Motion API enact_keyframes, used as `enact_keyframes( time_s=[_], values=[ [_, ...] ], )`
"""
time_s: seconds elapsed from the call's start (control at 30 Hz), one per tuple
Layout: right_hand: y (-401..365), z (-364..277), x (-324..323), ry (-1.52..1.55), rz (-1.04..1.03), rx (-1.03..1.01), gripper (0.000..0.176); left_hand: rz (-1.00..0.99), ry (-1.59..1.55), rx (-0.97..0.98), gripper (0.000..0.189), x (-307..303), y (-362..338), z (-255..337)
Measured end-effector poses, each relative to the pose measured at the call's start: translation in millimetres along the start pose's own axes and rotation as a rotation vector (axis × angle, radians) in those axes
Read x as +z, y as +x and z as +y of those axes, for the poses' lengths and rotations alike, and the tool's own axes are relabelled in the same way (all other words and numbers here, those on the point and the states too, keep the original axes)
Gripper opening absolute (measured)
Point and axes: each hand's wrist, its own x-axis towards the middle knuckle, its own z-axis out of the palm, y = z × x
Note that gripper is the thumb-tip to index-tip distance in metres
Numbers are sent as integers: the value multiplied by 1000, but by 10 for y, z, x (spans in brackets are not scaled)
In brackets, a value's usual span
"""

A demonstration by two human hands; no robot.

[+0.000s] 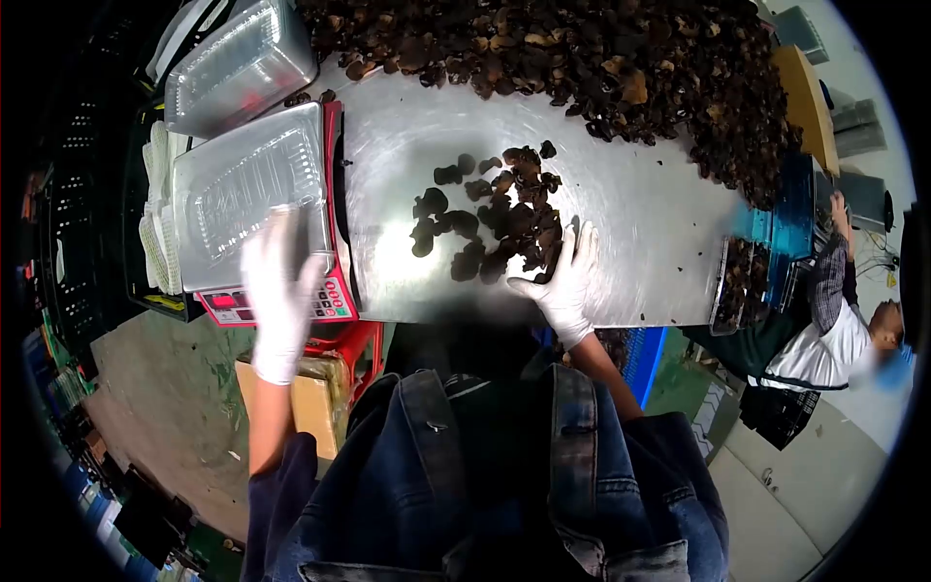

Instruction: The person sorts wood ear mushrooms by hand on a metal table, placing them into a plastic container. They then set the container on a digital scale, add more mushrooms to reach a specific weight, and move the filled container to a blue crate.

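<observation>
Okay, one small batch of dark mushroom pieces (467, 264) lies apart on the metal table (640, 242), at 12 o'clock from the wearer; looks early on, with that batch split off and the bulk left in the big heap (621, 68) running from 12 to 2 o'clock. No pieces seen in the clear plastic tub (247, 184) on the red scale (328, 301), 10 o'clock.

Right hand (565, 296): white glove, 1 o'clock, at the batch's near right edge. Fingers spread and released, tips toward 12, thumb toward 10 by the nearest pieces; nothing grasped.

Left hand (276, 291): white glove, 10 o'clock, motion-blurred, over the scale and the tub's near right corner. Fingers look extended; can't tell if they grip or touch the tub.

Counts: 2 gloved hands, 1 scale, 1 tub on it, 1 stack of tubs (242, 73) at 11 o'clock (number in stack unclear), 1 heap (too many to count), 1 batch, roughly 20 pieces, overlapping so not exact. Also 1 cardboard box (312, 403) below the scale, 1 blue crate (642, 364) under the table's near edge, 1 co-worker (824, 349) at 3 o'clock.
</observation>
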Motion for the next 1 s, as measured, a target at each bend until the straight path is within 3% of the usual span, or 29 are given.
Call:
enact_keyframes(
  time_s=[0.07,0.1,0.2,0.3,0.4,0.47,0.5,0.6,0.67,0.73,0.8,0.83,0.93,1.0],
  values=[
    [222,40,17,39,83,-80,129,-127,-388,140,87,453,165,403],
    [353,105,28,51,49,-113,129,-241,-351,235,98,601,347,659],
    [765,175,18,79,-5,-177,132,-391,-247,260,135,1571,604,804],
    [1154,128,-83,139,-128,-257,136,-456,-204,246,143,1879,990,927],
    [1453,18,-189,77,-315,-297,140,-576,-162,366,146,1921,1194,1040],
    [1549,28,-115,92,-351,-415,136,-625,-294,468,149,2000,1227,1041],
    [1545,15,-66,54,-324,-465,134,-530,-383,527,140,2153,1169,987],
    [1344,76,90,287,-206,-440,117,-557,-537,476,124,2168,1089,1067],
    [1180,85,161,418,-52,-393,87,-472,-494,526,106,2157,975,1121],
    [1201,-83,-40,542,-106,-307,69,-398,-524,436,85,2138,883,1270],
    [1172,-115,-1,401,160,-346,58,-225,-585,416,71,2335,864,1365],
    [1265,24,34,649,-231,-226,56,-251,-634,375,63,2223,936,1452],
    [1183,-176,136,858,153,-71,53,-311,-687,254,43,2119,1064,1530],
    [1202,-413,-93,1040,40,21,57,-158,-711,232,36,2103,1042,1456]
  ],
)
